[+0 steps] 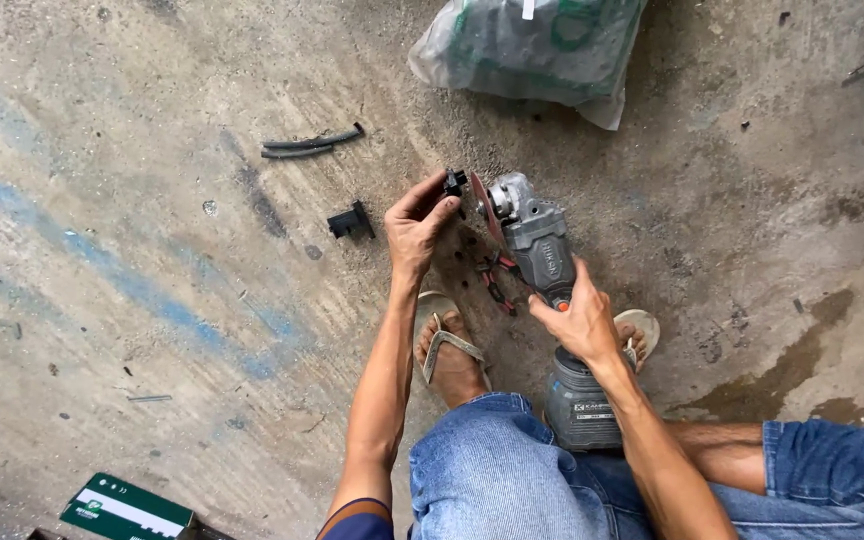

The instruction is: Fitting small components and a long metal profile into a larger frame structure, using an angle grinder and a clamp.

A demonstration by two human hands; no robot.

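Right beside left fingers (439, 207): grinder disc (485, 207)

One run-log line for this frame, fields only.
left hand: fingers on small black part at disc | right hand: grips angle grinder body | disc: mounted | pliers: on floor

Right hand (580, 322) grips grey angle grinder (537, 240); left hand (416, 222) pinches small black part (454, 183) at disc (485, 208).

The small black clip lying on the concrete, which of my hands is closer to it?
Left. The left hand works at the grinder's disc, just right of the black clip. The right hand grips the grinder body, farther right and nearer you.
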